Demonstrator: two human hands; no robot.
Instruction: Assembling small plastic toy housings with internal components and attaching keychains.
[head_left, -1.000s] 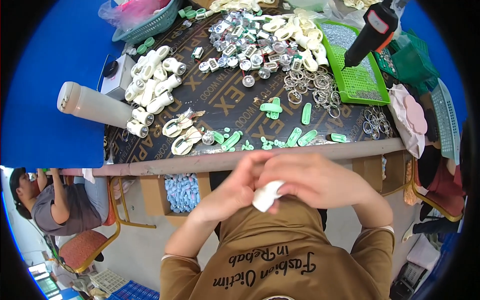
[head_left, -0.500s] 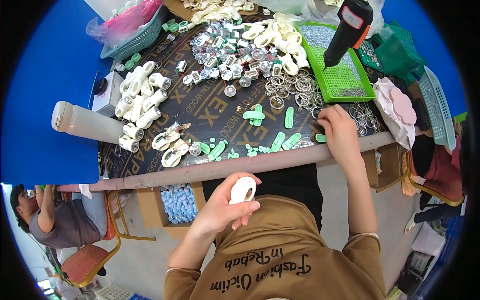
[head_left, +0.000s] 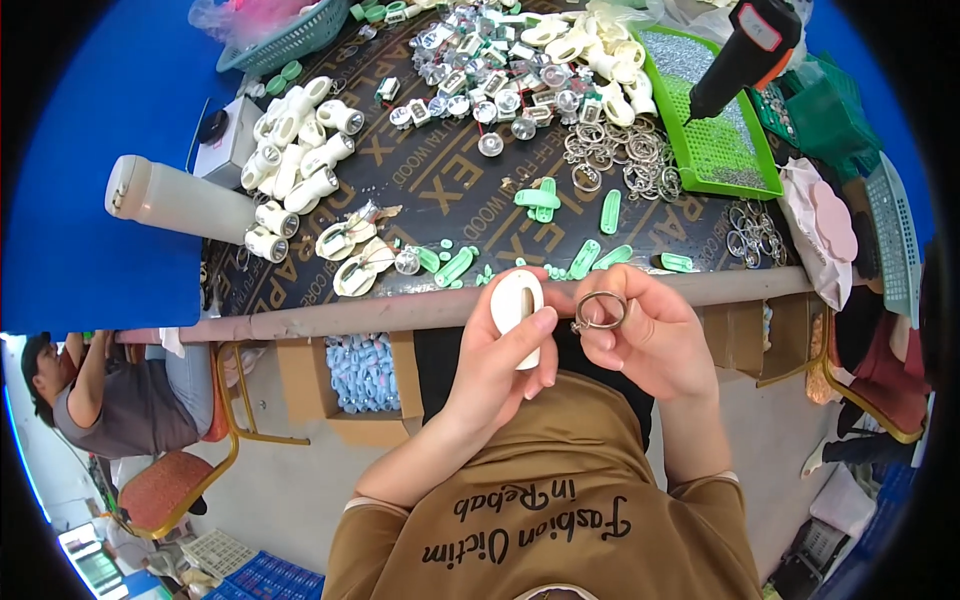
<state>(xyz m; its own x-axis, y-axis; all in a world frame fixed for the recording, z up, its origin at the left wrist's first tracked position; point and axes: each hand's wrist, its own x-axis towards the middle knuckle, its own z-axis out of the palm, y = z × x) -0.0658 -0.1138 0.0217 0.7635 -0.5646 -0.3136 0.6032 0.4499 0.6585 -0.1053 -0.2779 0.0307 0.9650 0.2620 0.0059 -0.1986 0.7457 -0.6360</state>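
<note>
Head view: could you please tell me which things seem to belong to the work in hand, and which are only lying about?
Likely part of the work:
- white casing, in the left hand
- metal key ring, in the right hand
- piled loose rings, similar to the held one

Apparently just lying about:
- pale bottle
- cardboard box with blue pieces

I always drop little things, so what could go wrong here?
The right hand pinches the metal ring with its fingertips, so it might slip. The left hand holds the white casing, which could be dropped too. Green pieces lie close to the table edge, so a bump might knock some off.
</note>
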